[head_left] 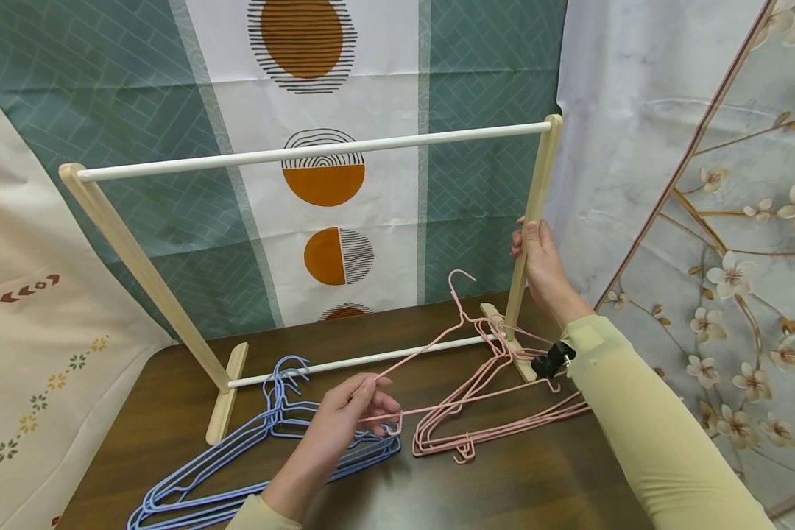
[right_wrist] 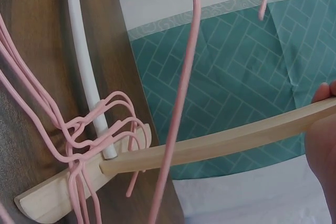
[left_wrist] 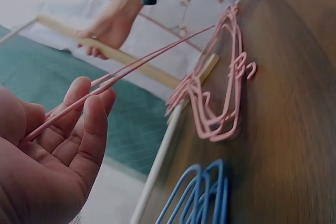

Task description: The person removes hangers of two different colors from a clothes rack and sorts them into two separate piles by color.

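My left hand [head_left: 354, 405] grips one corner of a pink hanger [head_left: 411, 355], raised above the table with its hook pointing up. My right hand [head_left: 542, 258] grips the right wooden post [head_left: 539, 177] of a small clothes rack about halfway up. Below and between the hands, several more pink hangers [head_left: 437, 442] lie stacked, their hooks over the foot of that post. Under my left forearm lies a pile of blue hangers [head_left: 192, 471]. In the left wrist view the pink hanger's corner passes between thumb and fingers [left_wrist: 94, 124].
The rack's white top bar [head_left: 318, 149] spans both posts, and a lower white bar [head_left: 371, 358] runs near the tabletop [head_left: 397, 486]. The left post [head_left: 146, 272] stands on a wooden foot [head_left: 227, 401]. Patterned cloth [head_left: 490, 59] hangs close behind and on both sides.
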The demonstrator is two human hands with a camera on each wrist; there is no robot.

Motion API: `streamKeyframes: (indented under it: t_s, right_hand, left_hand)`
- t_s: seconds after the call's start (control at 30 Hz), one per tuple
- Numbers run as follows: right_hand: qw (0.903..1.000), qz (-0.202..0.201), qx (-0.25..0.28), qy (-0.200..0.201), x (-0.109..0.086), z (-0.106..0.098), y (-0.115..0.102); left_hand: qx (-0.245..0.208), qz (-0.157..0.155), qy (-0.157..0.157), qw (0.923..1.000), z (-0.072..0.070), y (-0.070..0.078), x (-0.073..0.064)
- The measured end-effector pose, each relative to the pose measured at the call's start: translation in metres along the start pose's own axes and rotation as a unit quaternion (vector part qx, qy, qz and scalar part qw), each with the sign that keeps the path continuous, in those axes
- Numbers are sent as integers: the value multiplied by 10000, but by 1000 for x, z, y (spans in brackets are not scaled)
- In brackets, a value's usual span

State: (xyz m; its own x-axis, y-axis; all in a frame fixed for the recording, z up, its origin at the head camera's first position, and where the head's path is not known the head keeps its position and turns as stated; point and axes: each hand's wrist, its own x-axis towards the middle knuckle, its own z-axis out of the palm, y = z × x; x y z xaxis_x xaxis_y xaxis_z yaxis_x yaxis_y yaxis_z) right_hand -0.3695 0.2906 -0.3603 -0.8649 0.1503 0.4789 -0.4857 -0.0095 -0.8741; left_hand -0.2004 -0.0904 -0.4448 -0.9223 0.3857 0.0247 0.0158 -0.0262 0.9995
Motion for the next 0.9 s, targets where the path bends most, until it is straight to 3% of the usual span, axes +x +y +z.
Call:
streamKeyframes:
  t_s: [0.2, 0.37, 0.73, 0.83, 0.9]
  right_hand:
    - [9999, -27, 82, 74, 1, 0, 1]
    - [10000, -12, 66, 43, 1, 0, 1]
    - [10000, 0, 79, 58, 2, 1, -2]
    - [9999, -6, 121, 87, 2, 2, -2]
    - [9999, -13, 141, 73, 1, 2, -1]
  left_hand:
    - [-322, -158, -210, 9991, 25, -10, 26]
    - [-671, -226, -209, 9973, 46, -19, 44]
    - [-1352, -367, -70, 9901, 79, -34, 57]
    - [-1288, -362, 24, 9910, 84, -39, 59]
    - [-801, -282, 185, 9962, 86, -42, 61]
